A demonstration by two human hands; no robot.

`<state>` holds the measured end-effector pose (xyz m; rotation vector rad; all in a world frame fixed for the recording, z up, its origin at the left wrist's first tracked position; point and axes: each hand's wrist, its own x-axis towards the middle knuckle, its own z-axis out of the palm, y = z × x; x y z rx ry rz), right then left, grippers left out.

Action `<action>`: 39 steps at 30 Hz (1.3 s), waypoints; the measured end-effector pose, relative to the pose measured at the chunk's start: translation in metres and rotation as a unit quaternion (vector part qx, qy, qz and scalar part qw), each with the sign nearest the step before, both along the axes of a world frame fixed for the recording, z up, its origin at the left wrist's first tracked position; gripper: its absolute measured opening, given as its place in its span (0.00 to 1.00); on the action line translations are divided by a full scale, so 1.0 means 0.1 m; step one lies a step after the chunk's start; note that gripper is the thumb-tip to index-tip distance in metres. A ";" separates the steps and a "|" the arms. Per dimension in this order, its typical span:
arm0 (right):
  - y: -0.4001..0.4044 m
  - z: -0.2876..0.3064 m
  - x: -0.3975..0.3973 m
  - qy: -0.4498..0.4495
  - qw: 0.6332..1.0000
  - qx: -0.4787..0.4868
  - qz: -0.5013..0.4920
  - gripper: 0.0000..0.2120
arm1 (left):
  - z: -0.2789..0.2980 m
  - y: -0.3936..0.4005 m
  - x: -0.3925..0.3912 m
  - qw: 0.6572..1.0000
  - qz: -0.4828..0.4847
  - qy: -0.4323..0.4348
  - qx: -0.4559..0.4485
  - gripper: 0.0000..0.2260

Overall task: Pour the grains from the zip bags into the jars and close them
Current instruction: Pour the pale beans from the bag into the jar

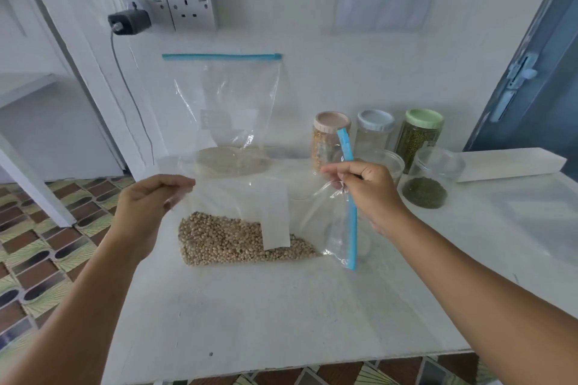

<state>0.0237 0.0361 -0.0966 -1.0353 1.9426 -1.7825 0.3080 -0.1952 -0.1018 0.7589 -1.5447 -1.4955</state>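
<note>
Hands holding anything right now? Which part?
Both hold the zip bag of beans: left hand pinches its bottom corner, right hand grips near the blue zip strip.

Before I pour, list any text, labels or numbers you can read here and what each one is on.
No text can be read.
White label panel on the held zip bag: blank from this side.
White panel on the standing zip bag: faint marks, too blurred to read.
Pink-lidded jar: pale label patch, too blurred to read.
Wall sockets: no readable markings.

no legible text, white bag labels [275, 216] blank or blurred
</note>
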 end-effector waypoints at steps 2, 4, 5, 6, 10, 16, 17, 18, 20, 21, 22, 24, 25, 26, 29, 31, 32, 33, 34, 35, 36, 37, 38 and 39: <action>0.01 -0.02 -0.01 -0.001 1.000 0.011 0.007 0.18 | -0.01 -0.01 -0.02 1.000 -0.012 -0.007 0.007 0.14; 0.02 -0.05 0.01 -0.004 1.000 0.026 0.011 0.17 | -0.09 -0.05 0.01 0.998 -0.039 -0.039 0.023 0.13; 0.01 -0.05 0.02 -0.004 1.000 0.028 0.011 0.17 | -0.12 -0.06 0.04 0.996 -0.058 -0.060 0.024 0.13; 0.01 -0.05 0.04 -0.003 1.000 0.026 0.010 0.17 | -0.15 -0.08 0.06 0.993 -0.077 -0.082 0.021 0.14; -0.02 -0.03 0.03 0.001 1.000 0.014 0.013 0.19 | -0.10 -0.05 0.09 0.996 -0.064 -0.063 -0.009 0.16; -0.03 -0.06 0.00 0.004 0.999 0.024 0.021 0.19 | -0.05 -0.05 0.06 0.997 -0.037 -0.060 -0.028 0.11; -0.03 -0.06 0.01 0.005 0.999 0.025 0.022 0.19 | -0.07 -0.05 0.07 0.998 -0.025 -0.057 -0.028 0.11; -0.03 -0.06 0.02 0.006 1.000 0.024 0.017 0.19 | -0.08 -0.05 0.07 0.998 -0.012 -0.052 -0.031 0.11; -0.04 -0.05 0.01 0.004 1.000 0.022 0.009 0.19 | -0.10 -0.04 0.06 0.998 -0.017 -0.050 -0.031 0.12; -0.05 -0.05 0.00 0.004 1.000 0.024 0.010 0.19 | -0.11 -0.04 0.07 0.998 -0.036 -0.055 -0.026 0.11; -0.05 -0.06 0.00 0.004 1.000 0.027 0.013 0.19 | -0.12 -0.03 0.09 0.997 -0.054 -0.055 -0.015 0.10; -0.06 -0.08 0.01 0.000 1.000 0.025 0.016 0.18 | -0.10 -0.03 0.14 0.997 -0.065 -0.029 0.015 0.10; -0.06 -0.08 0.01 -0.003 1.000 0.022 0.015 0.18 | -0.08 -0.05 0.15 0.998 -0.058 -0.011 0.024 0.08; -0.06 -0.07 0.01 -0.005 1.000 0.019 0.014 0.18 | -0.07 -0.07 0.16 0.999 -0.047 0.001 0.024 0.06; -0.07 -0.05 0.02 -0.009 1.000 0.011 0.014 0.18 | -0.10 -0.14 0.16 0.999 -0.030 0.016 0.014 0.13; -0.07 -0.05 0.05 -0.005 1.000 0.006 0.016 0.18 | -0.16 -0.15 0.16 0.999 -0.038 0.009 0.031 0.12; -0.07 -0.06 0.06 -0.006 1.000 0.001 0.018 0.18 | -0.20 -0.13 0.16 0.998 -0.053 -0.005 0.046 0.11; -0.06 -0.08 0.06 -0.007 1.000 -0.002 0.021 0.18 | -0.25 -0.11 0.17 0.995 -0.071 -0.024 0.059 0.12; -0.05 -0.09 0.06 -0.008 1.000 -0.003 0.026 0.18 | -0.31 -0.09 0.19 0.993 -0.087 -0.046 0.070 0.13; -0.04 -0.11 0.05 -0.007 0.999 -0.003 0.034 0.18 | -0.37 -0.06 0.20 0.990 -0.100 -0.066 0.078 0.15; -0.03 -0.12 0.04 -0.004 0.999 -0.001 0.042 0.18 | -0.42 -0.05 0.21 0.987 -0.108 -0.077 0.085 0.15; -0.03 -0.14 0.02 0.003 0.999 0.003 0.050 0.17 | -0.45 -0.03 0.21 0.986 -0.111 -0.081 0.091 0.14; -0.02 -0.16 0.00 0.009 0.998 0.012 0.059 0.15 | -0.47 -0.02 0.20 0.986 -0.111 -0.084 0.091 0.12; 0.00 -0.15 0.00 0.013 0.997 0.025 0.071 0.12 | -0.48 -0.01 0.19 0.986 -0.111 -0.090 0.085 0.10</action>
